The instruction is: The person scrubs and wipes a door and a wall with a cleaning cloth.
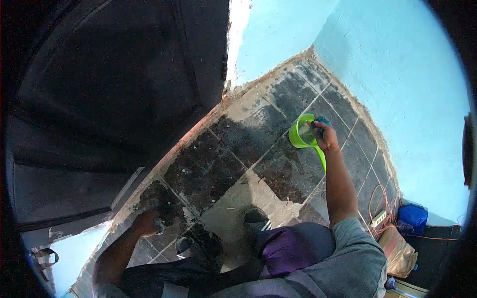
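Note:
A bright green dipper [300,135] with a long handle stands on the dark floor tiles [238,139], its inside pale and partly hidden. At its right rim is my right hand [326,136], closed on a dark blue, bunched thing that looks like a sponge or cloth [322,121]. The fingers reach over the dipper's opening. My left hand [145,223] is low over the floor at the lower left, fingers curled round a small greyish-white piece [159,226] whose kind I cannot make out.
A black door or panel [114,89] fills the left. Light blue walls [397,89] meet in the far corner. An orange cord [382,208] with a power strip [378,218], a blue bag [412,218] and a brown paper bag [397,251] lie at the right. Grey mortar patches [238,198] mark the floor.

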Demonstrator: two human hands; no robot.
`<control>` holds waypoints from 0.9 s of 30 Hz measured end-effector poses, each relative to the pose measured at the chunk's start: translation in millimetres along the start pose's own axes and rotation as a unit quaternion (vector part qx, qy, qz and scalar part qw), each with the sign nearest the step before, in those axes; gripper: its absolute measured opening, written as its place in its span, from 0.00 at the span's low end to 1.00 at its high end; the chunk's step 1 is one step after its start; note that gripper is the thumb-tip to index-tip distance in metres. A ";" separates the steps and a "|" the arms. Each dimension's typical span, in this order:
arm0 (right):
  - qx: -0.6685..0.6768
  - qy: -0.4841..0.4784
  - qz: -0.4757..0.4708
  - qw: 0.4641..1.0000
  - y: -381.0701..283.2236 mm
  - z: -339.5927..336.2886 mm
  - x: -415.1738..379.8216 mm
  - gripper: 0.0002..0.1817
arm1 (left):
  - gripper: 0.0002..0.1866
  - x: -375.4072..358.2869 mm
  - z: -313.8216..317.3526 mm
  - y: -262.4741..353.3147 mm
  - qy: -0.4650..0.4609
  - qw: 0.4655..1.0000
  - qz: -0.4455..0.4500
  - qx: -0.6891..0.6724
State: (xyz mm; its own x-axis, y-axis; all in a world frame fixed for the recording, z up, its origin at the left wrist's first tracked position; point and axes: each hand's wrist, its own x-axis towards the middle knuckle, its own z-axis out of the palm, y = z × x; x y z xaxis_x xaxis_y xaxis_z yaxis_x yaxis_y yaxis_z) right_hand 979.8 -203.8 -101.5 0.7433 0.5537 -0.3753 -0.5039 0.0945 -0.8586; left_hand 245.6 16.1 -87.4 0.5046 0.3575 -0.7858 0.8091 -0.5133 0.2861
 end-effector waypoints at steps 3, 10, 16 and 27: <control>-0.047 0.014 -0.030 0.998 -6.0 27.0 -18.0 0.16 | 0.38 5.5 11.4 -14.0 0.021 1.000 0.011 0.014; -0.144 0.034 -0.060 0.987 -7.0 25.6 -1.5 0.10 | 0.41 -4.9 -3.4 5.4 0.011 0.999 -0.027 -0.022; -0.223 0.048 -0.137 0.964 -17.7 23.1 3.2 0.06 | 0.38 5.3 6.9 -7.5 -0.006 1.000 -0.020 -0.004; -0.217 0.035 -0.180 0.959 -40.8 41.9 -10.5 0.08 | 0.37 11.0 23.3 -26.0 0.029 0.999 0.013 0.031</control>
State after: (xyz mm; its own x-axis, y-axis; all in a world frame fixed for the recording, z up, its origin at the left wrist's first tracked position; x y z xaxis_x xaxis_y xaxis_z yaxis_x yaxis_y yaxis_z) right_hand 974.1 -178.8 -47.9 0.8703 0.4912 -0.0366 0.0102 -0.0924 -0.9957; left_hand 223.1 15.3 -116.3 0.5440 0.3865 -0.7448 0.7760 -0.5693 0.2713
